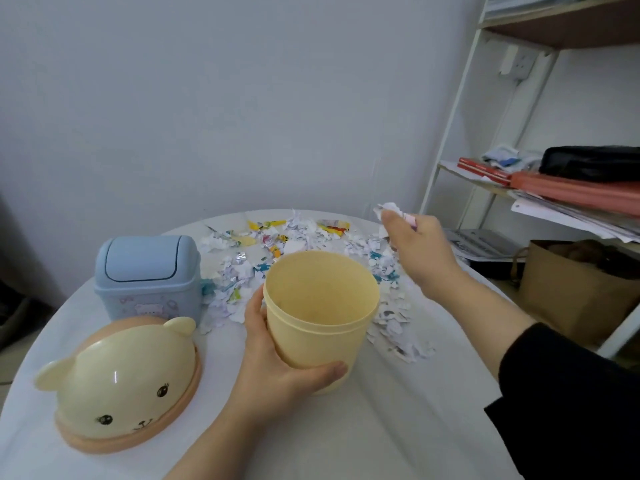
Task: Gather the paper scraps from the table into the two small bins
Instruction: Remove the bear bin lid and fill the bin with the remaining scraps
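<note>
A yellow open-topped bin stands at the middle of the round white table, looking empty inside. My left hand grips its lower side, thumb across the front. My right hand is raised above the table's far right, holding a bunch of paper scraps in its curled fingers. A wide scatter of white and coloured paper scraps covers the far half of the table behind and beside the yellow bin. A blue bin with its swing lid shut stands at the left.
A yellow bear-face lid with a peach rim lies at the near left. A white shelf with books, papers and a black case stands at the right, a brown paper bag below it. The wall is close behind.
</note>
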